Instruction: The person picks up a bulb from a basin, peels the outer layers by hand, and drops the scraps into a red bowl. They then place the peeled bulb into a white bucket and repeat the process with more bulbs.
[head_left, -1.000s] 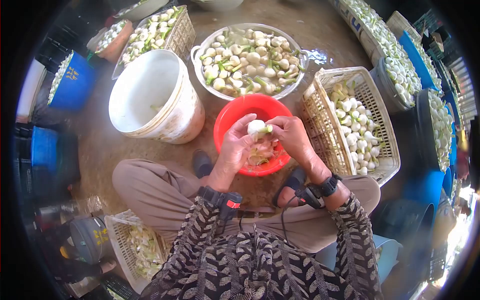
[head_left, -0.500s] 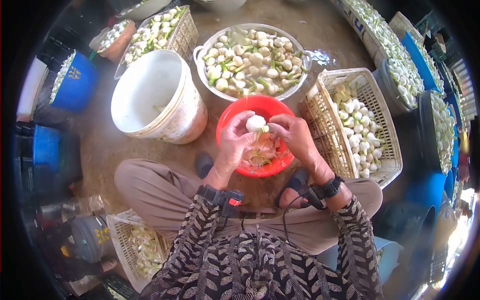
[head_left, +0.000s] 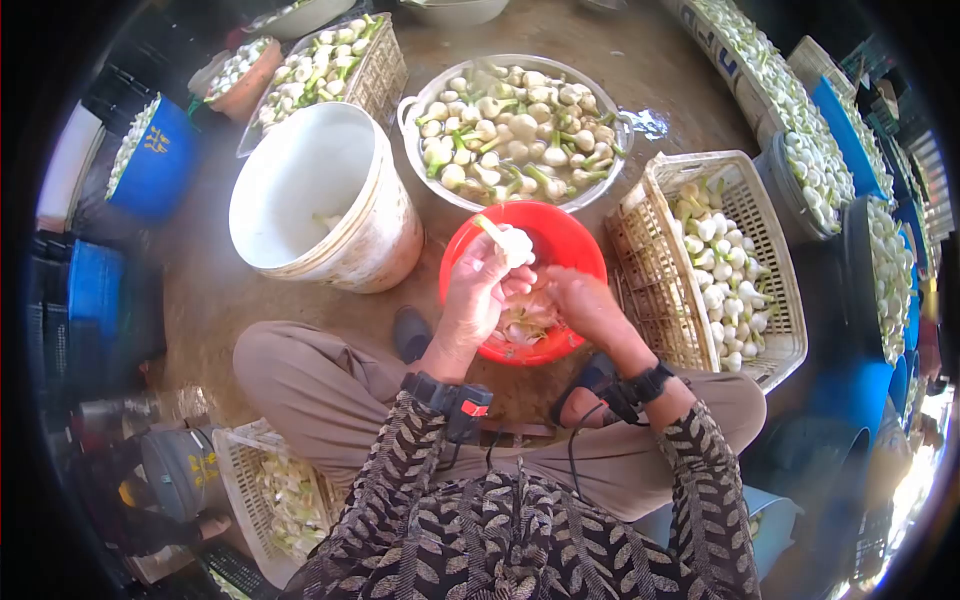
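A peeled white garlic bulb (head_left: 514,246) with a short green stem is gripped in the fingers of my left hand (head_left: 476,292), above the red basin (head_left: 575,238). To its right, also over the basin, my right hand (head_left: 590,308) is apart from the bulb. Its fingers are drawn together and slightly blurred; whatever they may hold is hidden. Loose garlic skins (head_left: 525,320) lie inside the basin below both hands.
Beyond the basin stands a metal tub (head_left: 412,150) of garlic in water. A white bucket (head_left: 395,235) is at left, and a plastic crate (head_left: 680,300) of bulbs at right. Another crate (head_left: 240,490) holds skins at lower left. Blue bins (head_left: 165,165) line the sides.
The garlic bulb has turned in my left hand, its stem now pointing up and left. My right hand has come off the bulb and moved lower and to the right.
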